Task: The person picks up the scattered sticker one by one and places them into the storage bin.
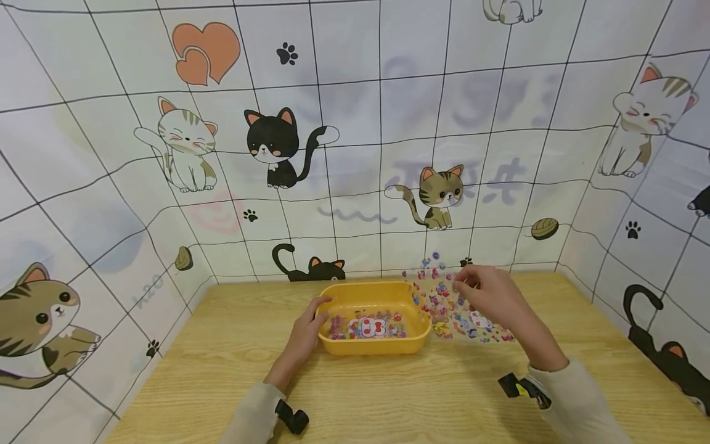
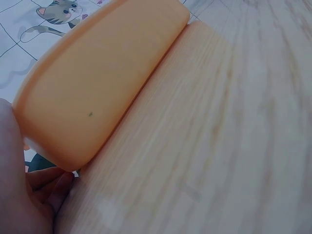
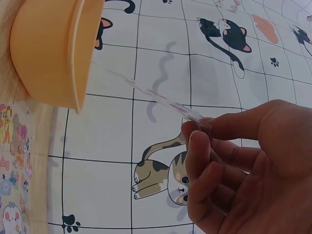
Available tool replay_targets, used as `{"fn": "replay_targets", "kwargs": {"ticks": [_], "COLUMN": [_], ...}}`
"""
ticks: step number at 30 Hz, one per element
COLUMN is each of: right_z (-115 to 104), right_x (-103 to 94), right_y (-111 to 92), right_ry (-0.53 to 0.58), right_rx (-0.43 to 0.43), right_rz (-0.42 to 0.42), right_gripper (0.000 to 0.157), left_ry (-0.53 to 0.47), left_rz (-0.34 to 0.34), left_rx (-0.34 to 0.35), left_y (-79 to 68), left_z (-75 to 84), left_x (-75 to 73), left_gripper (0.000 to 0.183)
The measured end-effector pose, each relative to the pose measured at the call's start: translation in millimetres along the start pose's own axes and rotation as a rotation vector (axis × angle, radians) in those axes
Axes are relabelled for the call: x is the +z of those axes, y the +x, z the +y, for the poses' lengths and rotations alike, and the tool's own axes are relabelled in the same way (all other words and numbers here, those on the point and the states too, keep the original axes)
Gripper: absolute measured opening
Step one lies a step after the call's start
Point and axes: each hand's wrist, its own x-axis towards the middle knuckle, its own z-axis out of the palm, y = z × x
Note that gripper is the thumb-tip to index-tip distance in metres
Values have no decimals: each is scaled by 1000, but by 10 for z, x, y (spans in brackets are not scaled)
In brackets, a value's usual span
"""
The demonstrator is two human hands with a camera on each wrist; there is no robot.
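My left hand grips the left end of a yellow plastic basin, with fingers at its rim. In the left wrist view, fingertips curl at the basin's lower corner. My right hand is raised to the right of the basin and pinches the edge of a clear sticker sheet between thumb and fingers. That sheet, seen nearly edge-on in the right wrist view, slants toward the basin rim. Inside the basin lies another sticker sheet with a white character on it.
More colourful stickers on clear sheet lie on the wooden table right of the basin, under the right hand. A white cloth wall with a grid and cartoon cats stands behind the table and on both sides.
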Motion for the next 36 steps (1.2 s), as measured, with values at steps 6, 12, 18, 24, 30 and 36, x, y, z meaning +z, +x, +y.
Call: {"fn": "replay_targets", "kwargs": {"ticks": [6,12,18,24,30,36], "right_z": [15,9,5,26,40,19], "right_x": [19,26,49,85,111,104], "right_y": [7,25,20,20,25,20], "right_ry": [-20,-11,-3,-13,-10,-16], "right_rx": [-28,-26,-25,-22,-51,-47], "right_rz": [-2,-12,-23,-45,-47,-47], "right_gripper": [20,18,18,19,17,20], "left_ry": [-4,3,13,8,5,-2], "left_rz": [0,13,13,10,11,15], "left_rx": [-1,-2,1,2,3,0], "left_y": [-3,-6,-9,-17,-17,-10], "left_z": [-1,39,39,35,24,24], "left_x": [1,-11,-11,-8,-5,-3], "left_gripper": [38,38,38,38,38,38]}}
